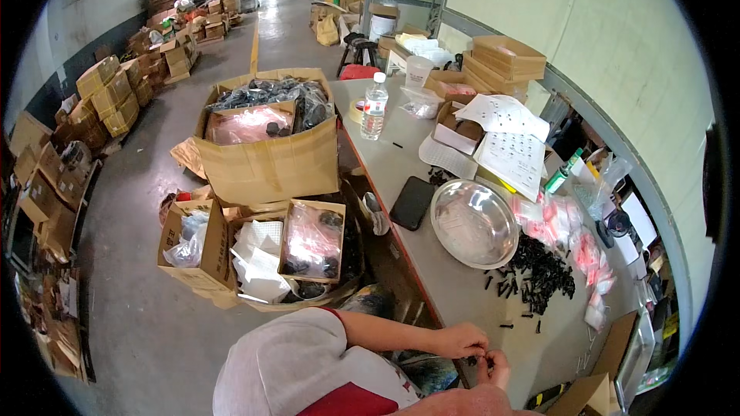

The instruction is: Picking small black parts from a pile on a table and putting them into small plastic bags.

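Observation:
My left hand [461, 340] and my right hand [494, 370] meet at the table's near edge. Fingers of both are pinched together around something small and dark, too small to make out. Beyond them, a heap of black screws [542, 276] lies on the grey table [462, 293], with a few loose ones nearer my hands. A shiny metal bowl [472, 223] stands against the heap's far left side. Small clear plastic bags with red markings [590, 258] are strewn along the right of the screws.
A black phone [412, 202], water bottle [375, 108] and printed sheets [512, 160] lie farther up the table. Big cartons [270, 173] filled with bagged parts stand left of it. An open cardboard box [590, 394] sits at the lower right. Stacked boxes [116, 96] line the left wall.

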`<state>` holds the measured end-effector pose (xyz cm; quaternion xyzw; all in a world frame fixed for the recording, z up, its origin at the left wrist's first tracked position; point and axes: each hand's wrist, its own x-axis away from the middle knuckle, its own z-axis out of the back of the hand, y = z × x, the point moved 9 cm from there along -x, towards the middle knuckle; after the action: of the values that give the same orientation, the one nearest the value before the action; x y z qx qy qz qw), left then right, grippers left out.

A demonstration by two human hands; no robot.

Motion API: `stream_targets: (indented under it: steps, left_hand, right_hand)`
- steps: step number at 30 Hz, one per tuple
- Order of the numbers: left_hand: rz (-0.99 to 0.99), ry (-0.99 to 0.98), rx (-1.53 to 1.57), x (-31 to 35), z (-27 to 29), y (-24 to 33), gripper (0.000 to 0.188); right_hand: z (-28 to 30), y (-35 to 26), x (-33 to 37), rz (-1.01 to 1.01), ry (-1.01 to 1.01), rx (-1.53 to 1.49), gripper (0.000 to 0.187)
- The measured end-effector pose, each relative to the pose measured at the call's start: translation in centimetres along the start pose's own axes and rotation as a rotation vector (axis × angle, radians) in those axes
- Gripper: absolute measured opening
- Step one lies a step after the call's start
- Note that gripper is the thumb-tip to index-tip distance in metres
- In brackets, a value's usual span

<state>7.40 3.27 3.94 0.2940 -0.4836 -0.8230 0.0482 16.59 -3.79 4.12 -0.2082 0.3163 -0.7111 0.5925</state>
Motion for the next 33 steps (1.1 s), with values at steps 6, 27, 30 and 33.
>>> stream_targets:
  steps: [6,27,30,33]
  left_hand:
    - [0.063,0.055,0.042,0.2,1.8,1.0,0.017]
    - [0.637,-0.29,-1.07,-4.8,21.0,-14.7,0.048]
    - [0.722,-0.447,-1.035,-5.0,19.9,-14.3,0.043]
    - [0.631,-0.247,-1.04,-5.6,20.3,-14.5,0.038]
  right_hand:
    - [1.2,-1.7,1.0,0.251,0.09,-0.048,0.009]
    - [26.9,18.1,20.0,-0.638,0.808,1.127,0.043]
    - [26.8,17.5,20.0,-0.677,0.78,1.173,0.039]
    - [26.5,16.5,19.9,-0.553,0.82,1.19,0.035]
